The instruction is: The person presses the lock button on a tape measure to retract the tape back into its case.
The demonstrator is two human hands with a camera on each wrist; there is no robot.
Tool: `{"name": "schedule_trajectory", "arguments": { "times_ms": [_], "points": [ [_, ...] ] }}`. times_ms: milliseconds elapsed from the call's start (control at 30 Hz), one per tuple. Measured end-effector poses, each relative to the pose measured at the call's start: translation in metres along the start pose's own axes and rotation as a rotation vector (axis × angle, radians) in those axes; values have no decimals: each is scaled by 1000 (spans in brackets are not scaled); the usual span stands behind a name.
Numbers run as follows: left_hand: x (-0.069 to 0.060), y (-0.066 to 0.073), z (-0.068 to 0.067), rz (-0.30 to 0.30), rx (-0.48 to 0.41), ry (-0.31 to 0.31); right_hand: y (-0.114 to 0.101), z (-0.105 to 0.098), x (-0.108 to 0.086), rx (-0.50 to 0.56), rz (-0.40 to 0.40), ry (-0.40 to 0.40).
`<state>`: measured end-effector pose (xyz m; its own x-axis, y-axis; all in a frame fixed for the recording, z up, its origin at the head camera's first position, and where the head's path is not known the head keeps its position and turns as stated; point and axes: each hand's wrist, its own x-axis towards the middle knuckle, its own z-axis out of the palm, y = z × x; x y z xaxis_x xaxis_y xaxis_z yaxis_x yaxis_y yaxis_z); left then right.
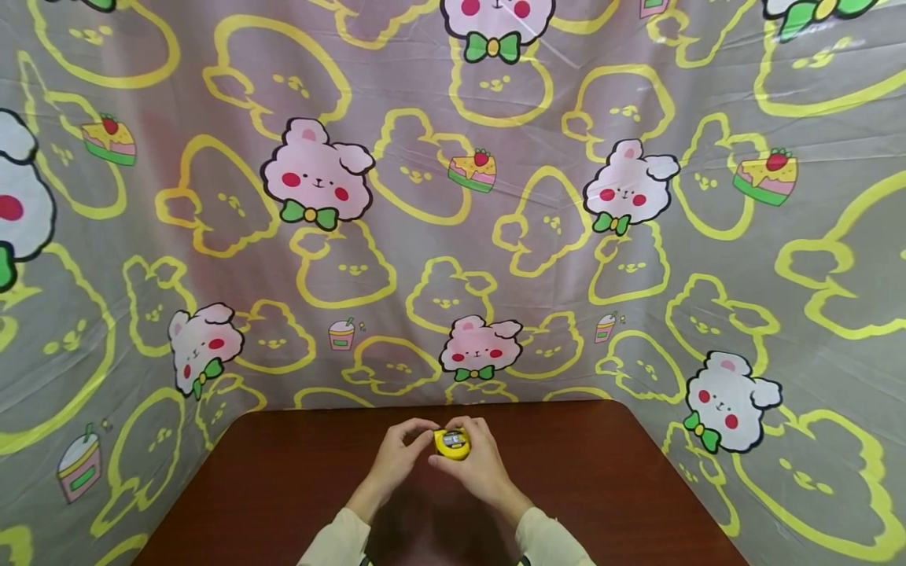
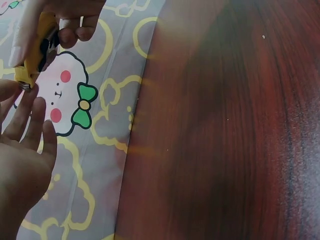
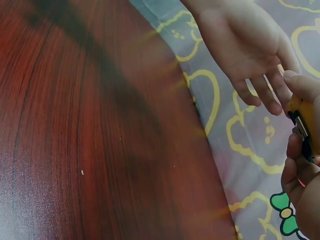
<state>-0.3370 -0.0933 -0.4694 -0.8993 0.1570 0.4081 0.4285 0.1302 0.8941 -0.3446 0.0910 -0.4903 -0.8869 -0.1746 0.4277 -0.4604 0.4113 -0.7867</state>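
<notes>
A yellow tape measure (image 1: 452,444) with a dark and grey label is held up above the table, near the middle of the head view. My right hand (image 1: 483,464) grips its case, thumb along the near side and fingers around the far side. From the left, my left hand (image 1: 398,454) reaches to the case's edge. In the left wrist view, the thumb and index finger of the left hand (image 2: 27,155) pinch the metal end hook at the case's mouth; the other fingers are spread. The right wrist view shows the case's black underside and metal clip (image 3: 301,127).
A dark red-brown wooden table (image 1: 297,479) lies under both hands. Behind it and along both sides hangs a grey curtain (image 1: 425,236) printed with rabbits and yellow outlines, meeting the table's edges. Small pale specks (image 2: 263,37) dot the tabletop.
</notes>
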Motion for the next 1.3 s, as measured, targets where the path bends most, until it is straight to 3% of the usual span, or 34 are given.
{"name": "schedule_trajectory", "arguments": {
  "times_ms": [167,300,467,633,800,1100,1300],
  "points": [
    [-5,3,-2,-1,-11,-4,-3,-3,-3,0,12,-6],
    [-6,0,-5,0,-30,39,1,-7,-6,-18,14,13],
    [0,-22,-10,8,-42,112,12,-10,-12,-57,21,49],
    [3,-33,-17,45,-62,126,25,-13,-19,-101,52,80],
    [3,-33,-21,78,-86,116,40,-13,-28,-160,82,81],
    [0,-33,-22,48,-61,134,65,-7,-43,-208,105,32],
    [-6,-16,-18,48,-31,142,78,-6,-50,-205,107,-16]
  ]
}}
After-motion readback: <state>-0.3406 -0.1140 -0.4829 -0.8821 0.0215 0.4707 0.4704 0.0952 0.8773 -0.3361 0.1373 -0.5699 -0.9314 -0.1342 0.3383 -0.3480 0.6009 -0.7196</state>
